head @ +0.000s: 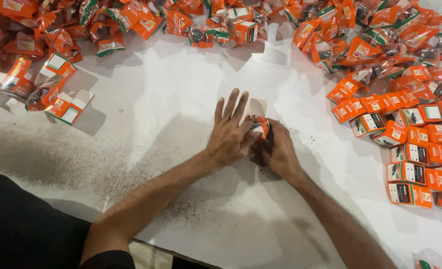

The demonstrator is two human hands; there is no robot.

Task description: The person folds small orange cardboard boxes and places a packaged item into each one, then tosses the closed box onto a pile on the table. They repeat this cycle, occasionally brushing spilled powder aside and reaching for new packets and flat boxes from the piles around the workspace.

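At the centre of the frame the two hands meet over one small orange box (258, 124), and they cover most of it. Only its upper corner and an open white flap show, so what is inside it I cannot make out. The left hand (229, 135) presses on the box from the left with its fingers spread and stretched upward. The right hand (279, 152) is curled around the box from the right and grips it; its fingertips are hidden.

Along the right edge, closed orange boxes (411, 144) lie flat in rows, and some are cut off by the frame. Across the top is a heap of orange sachets (360, 40), their contents dark and unclear. At the upper left, open boxes (67, 105) lie with white flaps out. Dark crumbs are scattered on the white tabletop (171, 99) near the hands.
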